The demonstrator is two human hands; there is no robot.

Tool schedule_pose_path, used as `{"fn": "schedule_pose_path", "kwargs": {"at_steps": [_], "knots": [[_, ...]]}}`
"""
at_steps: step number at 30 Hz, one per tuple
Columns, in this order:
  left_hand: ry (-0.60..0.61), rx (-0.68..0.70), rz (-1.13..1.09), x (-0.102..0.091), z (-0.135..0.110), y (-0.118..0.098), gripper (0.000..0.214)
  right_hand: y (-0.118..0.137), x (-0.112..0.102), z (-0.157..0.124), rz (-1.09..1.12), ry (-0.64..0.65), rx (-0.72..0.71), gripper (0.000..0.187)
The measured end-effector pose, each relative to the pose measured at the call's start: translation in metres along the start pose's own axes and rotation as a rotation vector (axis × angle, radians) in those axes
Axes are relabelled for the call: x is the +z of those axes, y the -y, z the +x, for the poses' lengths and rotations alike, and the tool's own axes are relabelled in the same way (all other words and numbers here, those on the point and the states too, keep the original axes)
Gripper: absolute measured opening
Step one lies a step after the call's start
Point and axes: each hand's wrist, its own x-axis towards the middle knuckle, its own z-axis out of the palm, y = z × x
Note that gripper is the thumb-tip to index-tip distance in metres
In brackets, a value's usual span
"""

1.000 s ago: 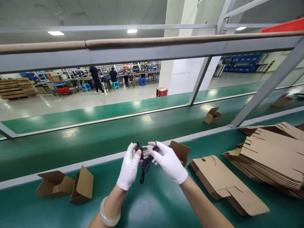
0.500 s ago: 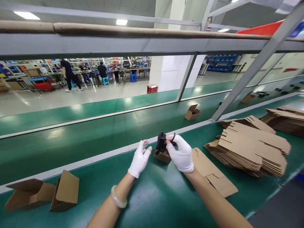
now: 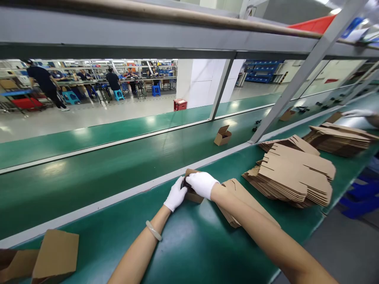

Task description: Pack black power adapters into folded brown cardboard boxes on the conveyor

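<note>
A small open cardboard box [image 3: 194,197] stands on the green work surface, with both my hands at it. My left hand [image 3: 175,195], in a white glove, is closed against the left side of the box. From above, my gloved right hand [image 3: 203,184] reaches into the box opening with bent fingers on a black device [image 3: 185,184]. Most of that device is hidden by the hand and the box walls. Flat cardboard box blanks [image 3: 241,193] lie just right of the box, under my right forearm.
Larger stacks of flat cardboard [image 3: 291,173] lie to the right. Open boxes [image 3: 56,252] stand at the lower left. Beyond a white rail, the belt [image 3: 133,161] carries an open box [image 3: 222,136]. A metal post [image 3: 304,75] slants up at right. Another person's gloved hand [image 3: 353,113] is at far right.
My right hand has lowered the black device from above the box into its opening. My left hand has moved in from beside the box to touch it. The view has shifted right.
</note>
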Motion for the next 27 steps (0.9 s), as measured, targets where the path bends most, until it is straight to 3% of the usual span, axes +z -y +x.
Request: {"fn": "schedule_pose_path", "kwargs": {"at_steps": [4, 7, 13, 16, 22, 27], "knots": [[0.020, 0.014, 0.005, 0.001, -0.005, 0.008, 0.049, 0.004, -0.004, 0.017, 0.051, 0.186, -0.042, 0.014], [0.000, 0.028, 0.015, 0.001, -0.010, 0.011, 0.050, 0.004, -0.008, 0.009, 0.094, 0.238, -0.042, 0.019], [-0.055, 0.047, 0.011, 0.000, -0.019, 0.013, 0.049, 0.014, -0.011, -0.027, 0.057, 0.111, 0.159, 0.031], [-0.069, 0.050, 0.014, -0.001, -0.021, 0.014, 0.048, 0.020, -0.008, -0.029, 0.056, 0.076, 0.172, 0.034], [-0.053, 0.078, 0.039, -0.005, -0.025, 0.014, 0.047, 0.023, 0.005, 0.003, 0.107, 0.190, 0.151, 0.020], [-0.079, 0.085, 0.073, 0.000, -0.025, 0.013, 0.045, 0.028, 0.010, 0.023, 0.169, 0.193, 0.169, 0.021]]}}
